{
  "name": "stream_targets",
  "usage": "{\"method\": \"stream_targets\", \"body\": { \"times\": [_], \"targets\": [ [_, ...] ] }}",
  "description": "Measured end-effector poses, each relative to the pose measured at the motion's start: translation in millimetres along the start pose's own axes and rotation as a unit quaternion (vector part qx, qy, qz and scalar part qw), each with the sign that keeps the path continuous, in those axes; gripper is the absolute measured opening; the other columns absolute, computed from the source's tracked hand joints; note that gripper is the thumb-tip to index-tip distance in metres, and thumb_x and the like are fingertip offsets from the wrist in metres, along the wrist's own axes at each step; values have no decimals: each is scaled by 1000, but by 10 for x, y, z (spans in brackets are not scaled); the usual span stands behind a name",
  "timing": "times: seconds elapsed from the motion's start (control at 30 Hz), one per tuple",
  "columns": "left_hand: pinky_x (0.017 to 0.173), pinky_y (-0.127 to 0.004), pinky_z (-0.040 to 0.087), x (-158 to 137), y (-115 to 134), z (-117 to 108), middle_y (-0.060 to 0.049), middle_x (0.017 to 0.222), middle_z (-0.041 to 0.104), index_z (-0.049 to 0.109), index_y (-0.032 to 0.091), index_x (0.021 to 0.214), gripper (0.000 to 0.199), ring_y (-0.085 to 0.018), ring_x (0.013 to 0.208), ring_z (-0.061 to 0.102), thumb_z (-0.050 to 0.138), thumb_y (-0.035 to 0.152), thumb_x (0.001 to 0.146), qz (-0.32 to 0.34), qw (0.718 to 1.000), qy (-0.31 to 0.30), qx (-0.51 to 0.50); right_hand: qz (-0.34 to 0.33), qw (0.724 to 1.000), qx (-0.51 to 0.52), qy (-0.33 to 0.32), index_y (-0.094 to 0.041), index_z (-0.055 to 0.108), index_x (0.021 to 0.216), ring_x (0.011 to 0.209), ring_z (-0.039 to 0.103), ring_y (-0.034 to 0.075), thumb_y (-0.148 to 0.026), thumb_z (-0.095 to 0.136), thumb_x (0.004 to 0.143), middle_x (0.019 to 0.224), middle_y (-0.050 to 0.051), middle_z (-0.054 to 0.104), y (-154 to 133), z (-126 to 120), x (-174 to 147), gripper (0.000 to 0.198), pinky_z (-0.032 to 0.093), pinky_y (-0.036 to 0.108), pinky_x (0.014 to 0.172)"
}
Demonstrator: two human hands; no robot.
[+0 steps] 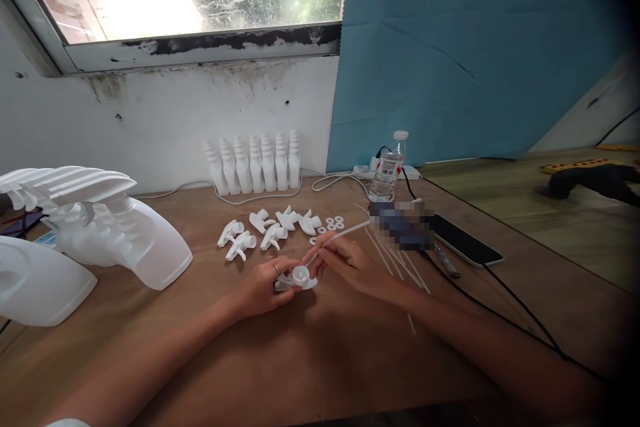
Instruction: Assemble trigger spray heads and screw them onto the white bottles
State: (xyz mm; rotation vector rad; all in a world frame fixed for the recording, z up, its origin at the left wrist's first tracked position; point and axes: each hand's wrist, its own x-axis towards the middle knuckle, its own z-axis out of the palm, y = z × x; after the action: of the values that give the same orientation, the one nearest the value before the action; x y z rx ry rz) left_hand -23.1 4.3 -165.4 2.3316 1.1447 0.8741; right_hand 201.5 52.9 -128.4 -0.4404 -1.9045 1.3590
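My left hand (265,285) is closed around a white trigger spray head (301,275), its round collar facing up towards me. A ring shows on one finger. Pinched in my right hand (345,260) is a thin white dip tube (350,229), slanting up to the right. Its lower end is close by the collar; whether it sits inside I cannot tell. Beyond my hands lie several more trigger spray heads (274,236) and small white ring washers (331,222). To the right of my right hand, loose dip tubes (395,260) are scattered on the tabletop.
White bottles (257,163) stand in a row by the wall. Large white bottles (155,247) lie at the left of the wooden table (225,360). At the right are a water bottle (387,173), a phone (467,240), a box cutter (447,261) and black cables (520,303).
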Motion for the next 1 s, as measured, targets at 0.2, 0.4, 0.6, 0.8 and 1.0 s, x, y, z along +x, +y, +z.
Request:
{"method": "stream_targets", "body": {
  "times": [0.2,0.4,0.6,0.8,1.0],
  "targets": [
    [79,-29,48,2,7,-5,-8,104,66,56,21,120,37,-18,88,62,59,26,83,-2,1000,-6,5,-9,999,-50,-15,-17,55,96,73,68,14,-39,43,98,91,7,67,-27,-2,-9,25,57,30,68],
    [81,-28,48,12,44,-2,-7,104,65,56,20,119,37,-17,89,61,59,23,83,0,1000,-7,7,13,994,-110,-13,-18,61,93,70,63,13,-40,50,94,82,3,63,-24,27,7,25,52,27,67],
    [81,-28,49,15,62,24,-6,104,64,56,20,118,36,-17,89,61,60,24,83,-6,1000,-4,9,-30,980,-194,9,-17,58,72,66,50,12,-32,58,90,76,2,57,87,91,80,24,40,25,58],
    [83,-28,49,28,0,41,-7,105,62,58,20,117,32,-18,92,61,60,26,85,8,1000,-6,-9,-95,972,-214,2,-18,50,68,67,46,12,-20,52,90,70,0,48,187,164,91,23,38,25,62],
    [84,-29,49,21,3,47,-9,107,62,58,18,118,35,-19,94,61,60,30,85,7,1000,1,-5,-61,976,-208,-21,-16,55,66,65,47,12,-27,56,89,70,1,51,185,125,105,25,39,25,62]
  ]
}}
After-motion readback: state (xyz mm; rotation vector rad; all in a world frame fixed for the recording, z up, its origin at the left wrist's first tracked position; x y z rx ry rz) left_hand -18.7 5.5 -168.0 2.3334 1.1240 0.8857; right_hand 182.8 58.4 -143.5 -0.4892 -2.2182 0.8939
